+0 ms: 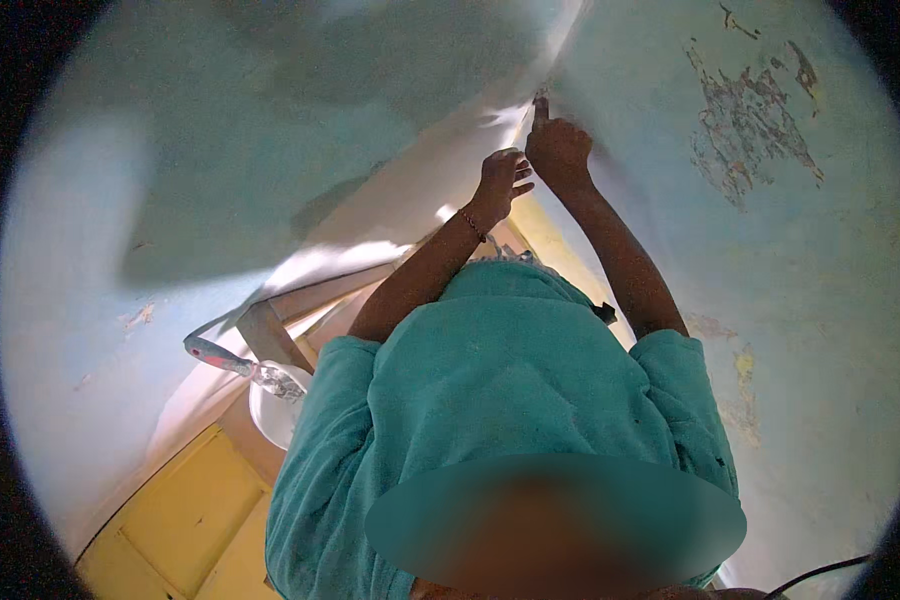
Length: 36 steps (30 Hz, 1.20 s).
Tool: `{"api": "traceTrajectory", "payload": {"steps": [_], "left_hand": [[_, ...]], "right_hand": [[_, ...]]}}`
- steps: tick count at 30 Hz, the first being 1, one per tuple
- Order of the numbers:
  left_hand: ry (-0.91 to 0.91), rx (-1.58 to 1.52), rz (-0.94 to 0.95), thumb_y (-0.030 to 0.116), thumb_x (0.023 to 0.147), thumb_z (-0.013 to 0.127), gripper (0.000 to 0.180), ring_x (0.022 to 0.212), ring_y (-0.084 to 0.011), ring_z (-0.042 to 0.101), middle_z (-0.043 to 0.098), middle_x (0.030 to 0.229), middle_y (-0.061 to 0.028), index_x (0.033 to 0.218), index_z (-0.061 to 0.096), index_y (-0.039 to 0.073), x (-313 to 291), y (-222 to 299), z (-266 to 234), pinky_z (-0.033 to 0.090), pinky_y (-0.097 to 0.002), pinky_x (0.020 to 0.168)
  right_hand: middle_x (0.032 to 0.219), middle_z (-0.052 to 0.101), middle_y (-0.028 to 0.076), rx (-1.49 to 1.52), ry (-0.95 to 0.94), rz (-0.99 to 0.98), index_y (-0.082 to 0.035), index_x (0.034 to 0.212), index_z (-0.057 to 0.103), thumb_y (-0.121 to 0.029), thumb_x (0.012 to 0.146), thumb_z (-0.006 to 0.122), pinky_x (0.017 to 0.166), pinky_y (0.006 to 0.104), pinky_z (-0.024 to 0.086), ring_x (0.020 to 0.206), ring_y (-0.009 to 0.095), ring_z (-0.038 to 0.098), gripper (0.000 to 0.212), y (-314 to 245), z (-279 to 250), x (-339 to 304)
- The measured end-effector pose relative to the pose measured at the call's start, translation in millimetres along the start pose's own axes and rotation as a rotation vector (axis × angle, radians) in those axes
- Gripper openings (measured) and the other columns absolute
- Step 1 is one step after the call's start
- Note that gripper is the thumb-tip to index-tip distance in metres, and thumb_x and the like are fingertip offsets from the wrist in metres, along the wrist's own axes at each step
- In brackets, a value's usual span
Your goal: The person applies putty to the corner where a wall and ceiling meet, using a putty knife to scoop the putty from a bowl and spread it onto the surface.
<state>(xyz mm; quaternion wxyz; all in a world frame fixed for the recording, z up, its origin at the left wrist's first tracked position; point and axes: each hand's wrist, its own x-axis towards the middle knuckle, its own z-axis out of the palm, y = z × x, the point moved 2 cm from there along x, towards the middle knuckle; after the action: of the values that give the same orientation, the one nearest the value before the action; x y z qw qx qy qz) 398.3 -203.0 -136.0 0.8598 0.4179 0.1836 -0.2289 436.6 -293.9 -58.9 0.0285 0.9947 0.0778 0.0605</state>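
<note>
On both sides of the person stand pale blue-green walls, the left wall (200, 160) under broad shadows and the right wall (800, 330) more evenly lit, meeting at a corner (562, 48) straight ahead. Between them, a teal shirt (510, 370) fills the middle of the view. Yellow panelling (185, 505) shows at the lower left, and a wooden frame (270, 330) stands beside the left arm. High on the right wall is a peeled patch (755, 130) with ragged dark edges. Next to the wooden frame sits a white tub (268, 412), and a scraper (218, 356) with a grey and red handle leans out over its rim. The right hand (560, 150) is mostly folded, one digit pointing up at the corner; I cannot tell whether it grips anything. Just beside it, the left hand (503, 182) is loosely open, fingers slightly bent. Smallest is a dark bracelet (473, 225) on the left wrist.
</note>
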Motion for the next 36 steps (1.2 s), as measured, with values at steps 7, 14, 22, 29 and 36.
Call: {"api": "traceTrajectory", "payload": {"steps": [7,14,22,29,36], "left_hand": [[0.002,0.024,-0.035,0.022,0.081,0.049,0.023,0.081,-0.0211,0.052,0.05,0.086,-0.008,0.098,0.047,0.007,4.0,-3.6,2.4,0.048,-0.0374,0.072],[-0.026,0.095,0.012,0.024,0.082,0.047,0.026,0.082,-0.0221,0.054,0.052,0.089,-0.0095,0.101,0.047,0.006,7.6,-1.6,0.1,0.049,-0.0373,0.073],[-0.019,-0.01,0.02,0.022,0.081,0.049,0.025,0.082,-0.0224,0.054,0.051,0.09,-0.0096,0.1,0.047,0.007,8.0,-4.5,-5.9,0.049,-0.0382,0.073],[-0.013,0.07,-0.026,0.022,0.082,0.046,0.023,0.081,-0.0229,0.054,0.051,0.091,-0.0092,0.098,0.047,0.006,6.1,-8.1,5.9,0.049,-0.0391,0.073],[0.026,0.081,-0.025,0.023,0.081,0.047,0.021,0.081,-0.0207,0.052,0.05,0.086,-0.0062,0.093,0.047,0.006,3.2,-0.1,0.5,0.047,-0.0388,0.073]], "right_hand": [[0.053,0.054,0.008,-0.088,0.143,0.083,-0.001,0.127,0.03,-0.016,0.068,0.052,0.035,0.0347,0.042,0.045,0.019,0.055,0.065,3.5,-21.0,2.6],[0.051,0.054,0.007,-0.07,0.075,0.02,0.001,0.126,0.031,-0.014,0.069,0.05,0.034,0.0347,0.04,0.04,0.019,0.053,0.062,1.1,10.0,2.0],[0.052,0.054,0.007,-0.043,0.167,0.024,0.002,0.127,0.027,-0.014,0.067,0.052,0.036,0.0369,0.042,0.043,0.02,0.055,0.066,-1.8,-23.2,-6.1],[0.049,0.054,0.007,-0.151,0.164,0.028,0.008,0.127,0.021,-0.013,0.071,0.051,0.035,0.0349,0.041,0.042,0.02,0.055,0.066,1.7,-13.1,8.4],[0.055,0.057,0.009,0.017,0.058,-0.045,0.009,0.125,0.024,-0.014,0.07,0.054,0.038,0.0351,0.043,0.047,0.021,0.057,0.066,-7.5,-13.1,-7.3]]}}
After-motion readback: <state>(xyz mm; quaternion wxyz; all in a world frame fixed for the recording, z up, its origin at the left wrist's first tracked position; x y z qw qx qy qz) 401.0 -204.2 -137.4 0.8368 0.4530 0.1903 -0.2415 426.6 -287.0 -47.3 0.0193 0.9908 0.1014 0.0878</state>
